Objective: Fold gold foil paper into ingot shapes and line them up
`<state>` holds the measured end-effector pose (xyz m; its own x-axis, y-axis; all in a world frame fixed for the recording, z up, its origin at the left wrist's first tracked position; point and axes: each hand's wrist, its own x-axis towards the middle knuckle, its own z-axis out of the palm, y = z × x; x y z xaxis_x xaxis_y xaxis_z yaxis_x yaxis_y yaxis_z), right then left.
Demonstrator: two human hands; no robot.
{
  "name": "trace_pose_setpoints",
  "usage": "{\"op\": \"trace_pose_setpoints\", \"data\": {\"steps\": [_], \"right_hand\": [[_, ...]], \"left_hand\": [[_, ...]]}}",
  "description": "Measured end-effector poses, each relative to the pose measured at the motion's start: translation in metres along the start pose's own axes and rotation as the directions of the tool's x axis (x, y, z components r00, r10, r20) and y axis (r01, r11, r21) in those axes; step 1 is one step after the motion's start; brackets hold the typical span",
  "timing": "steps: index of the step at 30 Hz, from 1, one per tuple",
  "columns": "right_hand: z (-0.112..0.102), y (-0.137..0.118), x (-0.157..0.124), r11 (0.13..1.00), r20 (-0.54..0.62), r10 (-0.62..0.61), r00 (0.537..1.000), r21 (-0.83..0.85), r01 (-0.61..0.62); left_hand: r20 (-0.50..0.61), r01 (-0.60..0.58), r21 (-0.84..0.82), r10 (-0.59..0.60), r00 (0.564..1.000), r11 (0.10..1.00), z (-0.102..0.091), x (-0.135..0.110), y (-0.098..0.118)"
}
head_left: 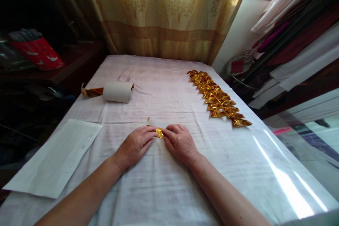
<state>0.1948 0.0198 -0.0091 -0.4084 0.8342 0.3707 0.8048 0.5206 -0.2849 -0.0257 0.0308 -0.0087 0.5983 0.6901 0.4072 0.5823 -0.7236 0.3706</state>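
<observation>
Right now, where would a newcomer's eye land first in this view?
On the folded gold foil pieces, gleaming in a slanting band along the right side of the cloth. Next, the small gold foil piece between the left hand and right hand near the centre. Then the red container at far left.

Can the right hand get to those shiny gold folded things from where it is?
Probably yes: the right hand is on their side, and only flat cloth seems to lie between. The nearest gold folded things look easiest, though its fingers are busy at a small gold piece.
</observation>
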Motion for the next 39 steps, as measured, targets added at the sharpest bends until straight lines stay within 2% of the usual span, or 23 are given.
{"op": "trace_pose_setpoints", "data": {"steps": [4, 8, 16, 23, 31, 39], "right_hand": [[-0.003, -0.004, 0.000, 0.999, 0.009, 0.025, 1.000, 0.040, -0.025], [-0.003, -0.003, 0.000, 0.997, 0.025, 0.046, 0.999, 0.054, -0.048], [-0.002, 0.003, 0.001, 0.997, 0.046, 0.027, 0.999, 0.064, -0.030], [-0.003, 0.005, 0.001, 1.000, 0.068, -0.010, 0.998, 0.023, 0.008], [-0.006, 0.009, 0.000, 0.993, 0.090, -0.021, 0.996, 0.117, 0.011], [0.005, 0.018, 0.003, 0.976, 0.019, 0.051, 0.999, 0.210, -0.054]], "left_hand": [[-0.072, 0.064, 0.048, -0.060, 0.996, 0.997, -0.004, -0.001, -0.018], [-0.021, 0.043, 0.168, -0.040, 0.999, 0.985, -0.007, 0.000, -0.027], [0.047, 0.027, 0.154, -0.035, 0.998, 0.988, -0.011, 0.007, -0.015], [0.050, 0.007, 0.178, -0.016, 0.999, 0.984, -0.009, 0.005, -0.013], [0.028, -0.006, 0.212, 0.000, 1.000, 0.977, -0.006, 0.005, -0.009], [0.022, 0.068, 0.177, -0.073, 0.997, 0.982, -0.004, 0.006, -0.007]]}}
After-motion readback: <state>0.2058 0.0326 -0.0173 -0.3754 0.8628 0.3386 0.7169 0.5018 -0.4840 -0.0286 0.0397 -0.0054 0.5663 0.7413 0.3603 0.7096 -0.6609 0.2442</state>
